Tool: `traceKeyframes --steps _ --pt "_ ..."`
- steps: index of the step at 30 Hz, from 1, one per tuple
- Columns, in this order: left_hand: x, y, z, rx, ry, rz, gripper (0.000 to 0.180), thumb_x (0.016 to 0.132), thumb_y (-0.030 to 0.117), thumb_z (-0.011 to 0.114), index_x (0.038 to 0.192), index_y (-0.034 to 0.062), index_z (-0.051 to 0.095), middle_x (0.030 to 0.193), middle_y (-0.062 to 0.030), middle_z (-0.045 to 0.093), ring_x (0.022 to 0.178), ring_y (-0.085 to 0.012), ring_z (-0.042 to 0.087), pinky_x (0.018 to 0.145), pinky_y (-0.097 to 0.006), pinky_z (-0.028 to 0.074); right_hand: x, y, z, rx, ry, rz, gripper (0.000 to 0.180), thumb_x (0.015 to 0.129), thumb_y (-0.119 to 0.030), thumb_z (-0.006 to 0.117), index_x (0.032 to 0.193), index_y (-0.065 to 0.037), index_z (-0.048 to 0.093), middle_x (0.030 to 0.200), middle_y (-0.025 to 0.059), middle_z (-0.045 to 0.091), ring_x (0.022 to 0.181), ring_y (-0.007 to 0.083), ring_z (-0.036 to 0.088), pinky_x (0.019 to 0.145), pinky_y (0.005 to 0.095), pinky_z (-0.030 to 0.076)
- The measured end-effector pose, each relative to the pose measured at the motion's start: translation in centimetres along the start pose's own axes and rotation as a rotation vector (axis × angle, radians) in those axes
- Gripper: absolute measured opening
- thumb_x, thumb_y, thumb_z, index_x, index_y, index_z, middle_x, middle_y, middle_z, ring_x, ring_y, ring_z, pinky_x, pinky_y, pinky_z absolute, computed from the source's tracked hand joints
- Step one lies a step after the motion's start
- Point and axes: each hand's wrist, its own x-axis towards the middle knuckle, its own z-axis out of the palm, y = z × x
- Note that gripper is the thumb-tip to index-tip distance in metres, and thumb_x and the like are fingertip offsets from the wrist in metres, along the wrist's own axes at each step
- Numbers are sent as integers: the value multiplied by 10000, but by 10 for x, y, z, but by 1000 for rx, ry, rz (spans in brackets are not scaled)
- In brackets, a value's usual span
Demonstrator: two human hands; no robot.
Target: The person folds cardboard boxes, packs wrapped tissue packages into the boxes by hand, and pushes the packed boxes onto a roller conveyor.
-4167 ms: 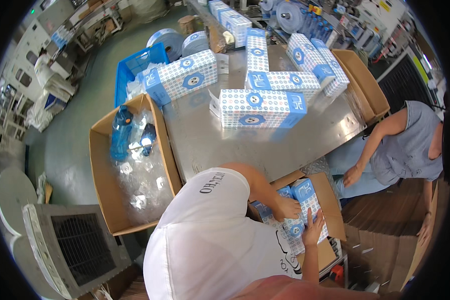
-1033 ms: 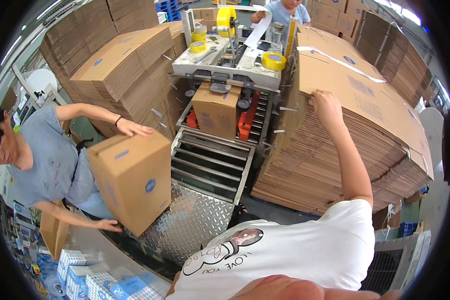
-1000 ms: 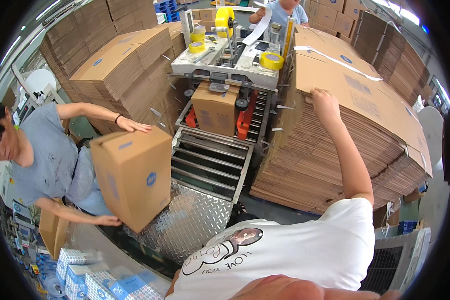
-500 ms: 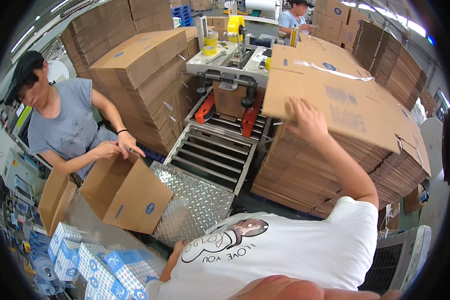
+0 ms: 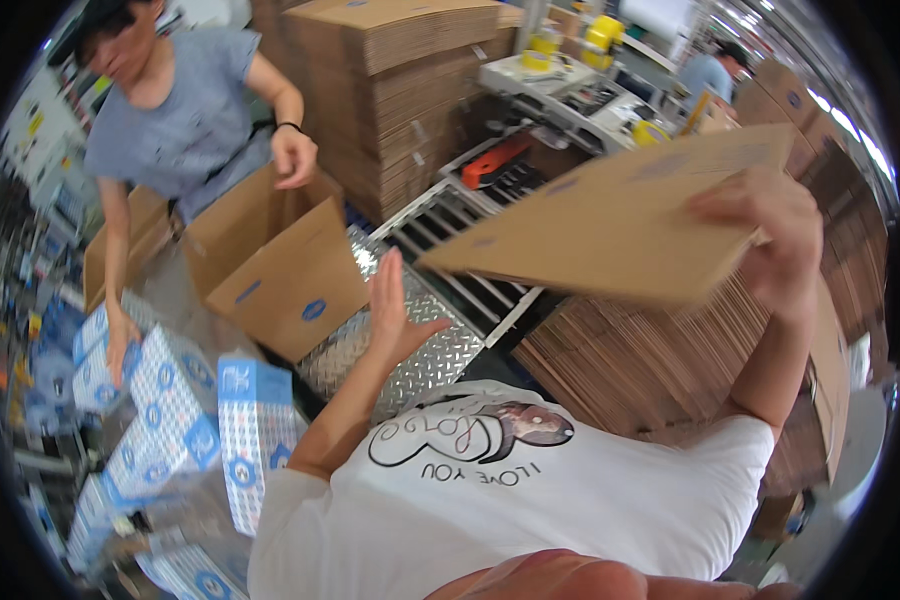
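Head view: holding a flat cardboard sheet (image 5: 610,225) with the right grip (image 5: 775,235), a little blurred, fingers bent and closed over the sheet's right end. Has the left grip (image 5: 395,320) empty and wide open, fingers pointing up and thumb spread, near the sheet's left corner. Has the sheet tilted in the air, above a stack of flat cardboard (image 5: 630,370) and partly over a roller conveyor (image 5: 517,318). Past the left grip, see a metal plate (image 5: 435,350) and an open cardboard box (image 5: 305,295). Notice one co-worker's hand (image 5: 293,157) above the open box, the other hand (image 5: 120,345) at blue-and-white boxes (image 5: 173,390) on the tabletop (image 5: 167,287); cannot tell whether touching. Farther out, find yellow tape rolls (image 5: 602,38) and another person (image 5: 708,76) in blue.
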Motion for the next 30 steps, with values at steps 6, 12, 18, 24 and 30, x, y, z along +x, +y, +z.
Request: traceKeyframes --steps 6,12,18,24,30 --pt "1 19 -75 303 362 87 238 686 163 785 738 61 576 700 -44 604 673 -235 585 817 -400 457 -14 108 144 177 330 519 495 771 -56 750 1236 -28 585 1201 154 627 1114 238 599 947 319 455" --pt "11 26 -97 555 121 79 145 736 153 739 771 65 629 724 -58 619 728 -226 594 898 -408 431 -1 72 310 322 -578 187 541 883 -560 514 1024 -70 696 800 178 671 803 376 641 776 447 494" --pt "-26 -11 -119 933 337 -336 207 792 199 712 896 35 641 1006 -107 628 1074 -271 549 1066 -503 280 61 79 322 478 -717 222 646 845 -662 508 888 -63 744 732 163 672 725 323 659 667 390 502" --pt "-39 -27 -103 136 969 -680 1134 771 265 758 1478 -46 -73 1529 -282 92 1426 -403 119 1160 -448 105 105 100 350 561 -700 273 662 783 -640 616 910 1 723 778 209 677 776 329 674 711 384 513" --pt "-38 -26 -129 -235 790 -739 1020 754 102 674 1502 11 -13 1503 -246 227 1358 -322 338 1045 -391 371 124 106 347 179 -890 111 600 825 -509 657 777 89 650 831 267 652 843 374 658 735 438 511"
